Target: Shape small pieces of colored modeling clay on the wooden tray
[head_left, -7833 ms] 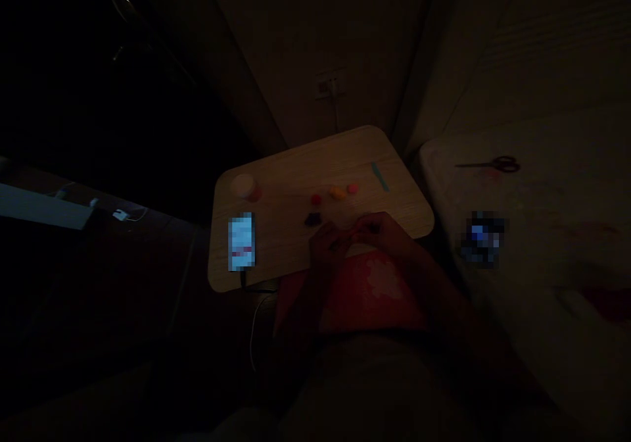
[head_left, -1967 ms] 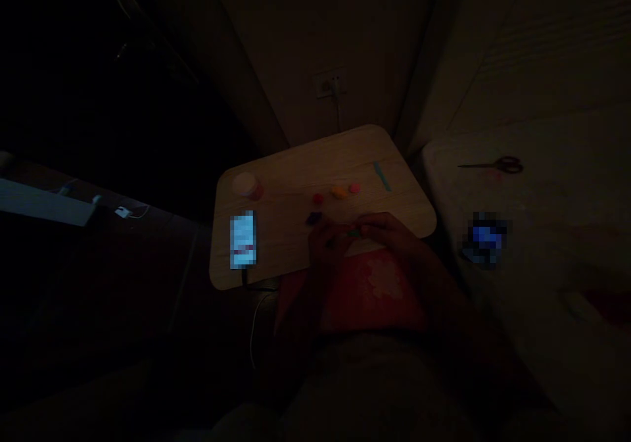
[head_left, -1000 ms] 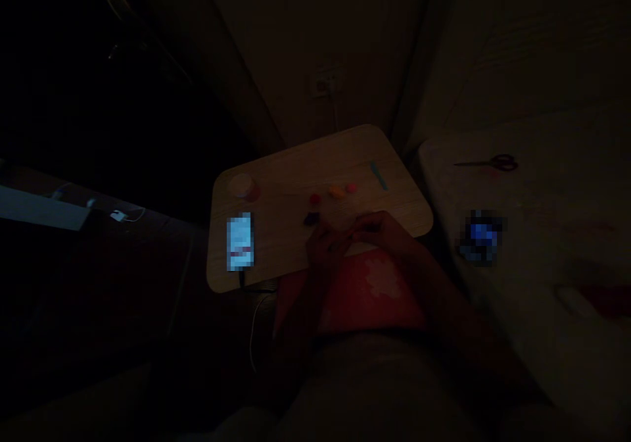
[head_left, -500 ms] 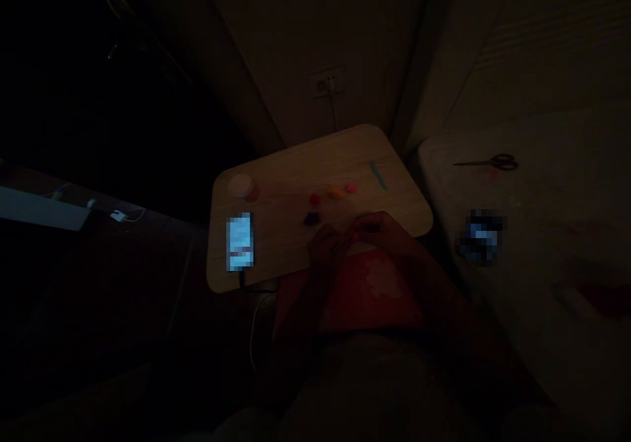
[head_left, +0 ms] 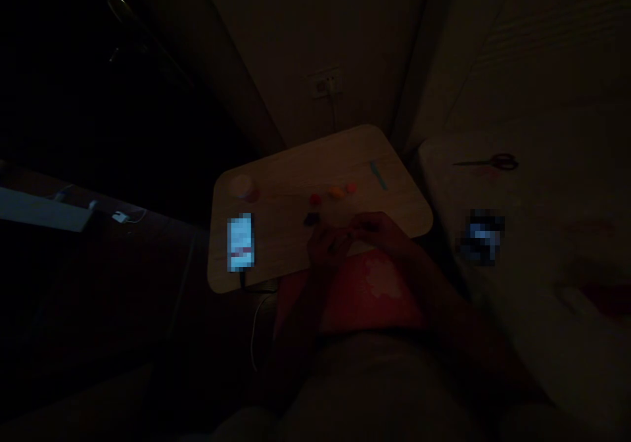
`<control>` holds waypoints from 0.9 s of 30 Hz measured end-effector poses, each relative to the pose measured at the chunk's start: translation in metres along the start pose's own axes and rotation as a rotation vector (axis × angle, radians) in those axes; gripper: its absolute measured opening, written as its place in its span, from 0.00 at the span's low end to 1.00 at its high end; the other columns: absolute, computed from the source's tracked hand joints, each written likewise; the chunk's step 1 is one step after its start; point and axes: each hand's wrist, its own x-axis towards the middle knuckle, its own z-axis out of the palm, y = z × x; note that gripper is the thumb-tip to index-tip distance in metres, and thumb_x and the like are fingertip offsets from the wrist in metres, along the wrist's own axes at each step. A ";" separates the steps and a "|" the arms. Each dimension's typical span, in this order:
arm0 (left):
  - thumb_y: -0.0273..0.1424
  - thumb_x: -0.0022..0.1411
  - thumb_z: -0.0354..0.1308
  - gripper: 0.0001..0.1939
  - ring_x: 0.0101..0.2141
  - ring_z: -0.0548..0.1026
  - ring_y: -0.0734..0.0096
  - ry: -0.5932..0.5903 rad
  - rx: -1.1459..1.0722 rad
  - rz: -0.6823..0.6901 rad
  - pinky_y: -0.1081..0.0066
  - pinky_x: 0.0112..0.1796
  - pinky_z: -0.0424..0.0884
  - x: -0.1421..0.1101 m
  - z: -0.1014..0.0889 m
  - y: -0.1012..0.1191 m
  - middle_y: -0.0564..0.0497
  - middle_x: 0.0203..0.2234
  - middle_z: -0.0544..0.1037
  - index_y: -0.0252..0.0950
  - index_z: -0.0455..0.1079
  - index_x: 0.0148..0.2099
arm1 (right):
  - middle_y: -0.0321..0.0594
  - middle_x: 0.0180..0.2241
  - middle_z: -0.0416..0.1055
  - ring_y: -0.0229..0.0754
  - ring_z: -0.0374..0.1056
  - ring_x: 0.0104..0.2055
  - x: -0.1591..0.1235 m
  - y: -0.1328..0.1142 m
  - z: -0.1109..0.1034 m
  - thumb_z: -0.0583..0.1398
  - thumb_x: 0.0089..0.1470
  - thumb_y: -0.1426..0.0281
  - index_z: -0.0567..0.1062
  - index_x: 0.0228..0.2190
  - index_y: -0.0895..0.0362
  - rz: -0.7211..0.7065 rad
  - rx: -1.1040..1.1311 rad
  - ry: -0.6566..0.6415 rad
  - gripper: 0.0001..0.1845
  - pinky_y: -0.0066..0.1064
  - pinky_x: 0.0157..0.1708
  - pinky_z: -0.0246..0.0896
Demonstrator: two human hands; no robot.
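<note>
Fingertips meet over the near edge of a small wooden table [head_left: 290, 172], in very dim light. My left hand [head_left: 325, 246] and my right hand [head_left: 378, 233] are both closed, pinching a little piece between them. It is too dark to make out now; a moment earlier it showed green, like modelling clay. Just beyond my left hand lies a dark purple lump [head_left: 311, 219]. Farther back sit a red lump [head_left: 315, 199], an orange lump [head_left: 336, 192] and a pink lump [head_left: 351, 188]. A flat teal strip, knife-like in shape [head_left: 378, 174], rests at the back right.
On the table's left stand a pale-lidded tub [head_left: 242, 186] and a lit phone [head_left: 240, 241] with a cable. A red pad with a pale patch [head_left: 345, 291] is below my hands. Scissors [head_left: 503, 161] and a blurred-out object [head_left: 483, 238] lie on the pale surface at right.
My hands stay together in one place while the fingers shift slightly. The green piece visible between them two seconds ago is now hidden in the dark. The lumps lie where they were.
</note>
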 end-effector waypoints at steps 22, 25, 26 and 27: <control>0.36 0.68 0.66 0.08 0.29 0.71 0.74 -0.096 -0.007 0.049 0.73 0.32 0.71 0.001 -0.001 -0.002 0.53 0.29 0.74 0.39 0.83 0.44 | 0.37 0.29 0.76 0.39 0.71 0.31 -0.001 0.001 -0.005 0.76 0.45 0.57 0.82 0.29 0.57 -0.015 0.043 -0.059 0.18 0.30 0.34 0.66; 0.37 0.68 0.66 0.09 0.29 0.72 0.75 -0.090 -0.005 0.056 0.73 0.31 0.72 0.001 0.000 -0.001 0.53 0.29 0.74 0.39 0.83 0.45 | 0.35 0.26 0.74 0.38 0.69 0.29 -0.001 0.003 -0.004 0.76 0.44 0.57 0.81 0.27 0.57 -0.019 0.027 -0.030 0.17 0.29 0.31 0.64; 0.37 0.68 0.66 0.09 0.29 0.72 0.76 -0.087 -0.003 0.056 0.74 0.31 0.72 0.001 0.000 -0.002 0.54 0.29 0.73 0.39 0.83 0.46 | 0.35 0.25 0.74 0.37 0.68 0.28 -0.001 0.003 -0.004 0.76 0.44 0.58 0.81 0.26 0.57 -0.017 0.029 -0.016 0.17 0.29 0.30 0.63; 0.37 0.68 0.66 0.09 0.28 0.72 0.76 -0.088 0.005 0.056 0.74 0.30 0.71 0.001 0.000 -0.002 0.54 0.28 0.73 0.39 0.83 0.46 | 0.35 0.24 0.74 0.37 0.67 0.27 -0.001 0.004 -0.003 0.76 0.43 0.58 0.81 0.26 0.57 -0.013 0.033 -0.002 0.17 0.29 0.30 0.63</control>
